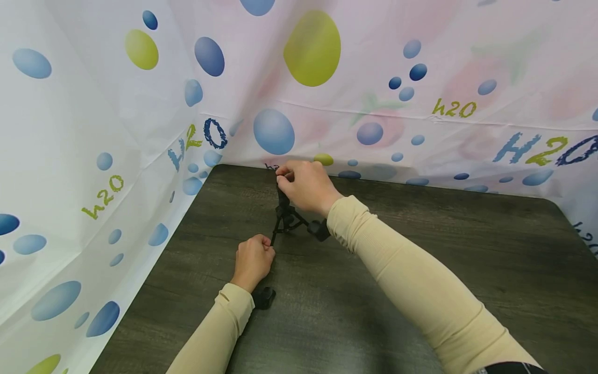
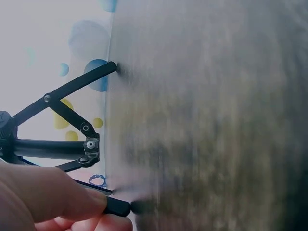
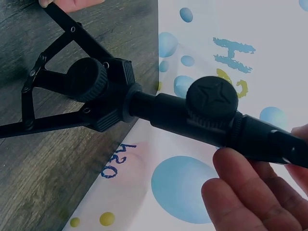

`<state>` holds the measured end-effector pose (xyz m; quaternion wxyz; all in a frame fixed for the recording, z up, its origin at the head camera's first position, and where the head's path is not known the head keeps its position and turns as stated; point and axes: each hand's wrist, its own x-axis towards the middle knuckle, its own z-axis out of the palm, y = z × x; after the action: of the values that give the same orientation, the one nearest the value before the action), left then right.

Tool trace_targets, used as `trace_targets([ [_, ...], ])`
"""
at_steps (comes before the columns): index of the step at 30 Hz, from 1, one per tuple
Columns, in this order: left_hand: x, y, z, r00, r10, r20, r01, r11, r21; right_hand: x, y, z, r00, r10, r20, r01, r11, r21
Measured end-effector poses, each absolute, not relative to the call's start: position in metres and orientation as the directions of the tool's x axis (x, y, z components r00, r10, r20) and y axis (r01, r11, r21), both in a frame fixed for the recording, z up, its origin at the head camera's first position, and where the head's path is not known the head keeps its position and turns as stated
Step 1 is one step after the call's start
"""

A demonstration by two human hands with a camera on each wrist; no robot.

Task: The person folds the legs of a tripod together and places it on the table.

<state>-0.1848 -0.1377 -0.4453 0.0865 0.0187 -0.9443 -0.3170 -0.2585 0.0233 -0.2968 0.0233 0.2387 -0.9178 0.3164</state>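
A small black tripod (image 1: 284, 212) stands near the table's back left with its legs spread. My left hand (image 1: 254, 259) pinches one leg close to its foot; in the left wrist view the thumb (image 2: 72, 192) lies along that leg. Higher up, my right hand (image 1: 306, 184) holds the tripod's top end between thumb and fingers. The right wrist view shows the fingers (image 3: 255, 192) against the upper part, beside a round knob (image 3: 211, 100) with a star mark. A second ridged knob (image 3: 87, 78) sits lower, among the leg hinges.
The dark wood-grain table (image 1: 420, 270) reaches a white curtain (image 1: 224, 93) printed with blue and green dots, behind and to the left. A black wrist camera (image 1: 263, 297) sits by the left sleeve, another wrist camera (image 1: 320, 230) by the right.
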Motion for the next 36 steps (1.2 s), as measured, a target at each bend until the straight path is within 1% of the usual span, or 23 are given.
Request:
trace_targets([
  [10,-0.1869,-0.1355,-0.4426,-0.985,-0.101,0.139,0.006,0.789,0.614,-0.2569,0.0239,-0.2939,-0.89,-0.415,0.191,-0.443,0.683,-0.58],
  [18,-0.1882,-0.1352,-0.4431,-0.983,-0.099,0.156,0.02,0.782,0.623,-0.2561,0.0247,-0.293,-0.89,-0.412,0.196,-0.443,0.678,-0.586],
  [25,-0.1873,-0.1351,-0.4432,-0.985,-0.103,0.136,0.006,0.777,0.63,-0.2547,0.024,-0.2932,-0.89,-0.413,0.195,-0.443,0.678,-0.587],
  [36,-0.1855,-0.1345,-0.4434,-0.982,-0.098,0.16,0.027,0.77,0.638,-0.2515,0.0234,-0.2939,-0.893,-0.408,0.188,-0.434,0.676,-0.595],
])
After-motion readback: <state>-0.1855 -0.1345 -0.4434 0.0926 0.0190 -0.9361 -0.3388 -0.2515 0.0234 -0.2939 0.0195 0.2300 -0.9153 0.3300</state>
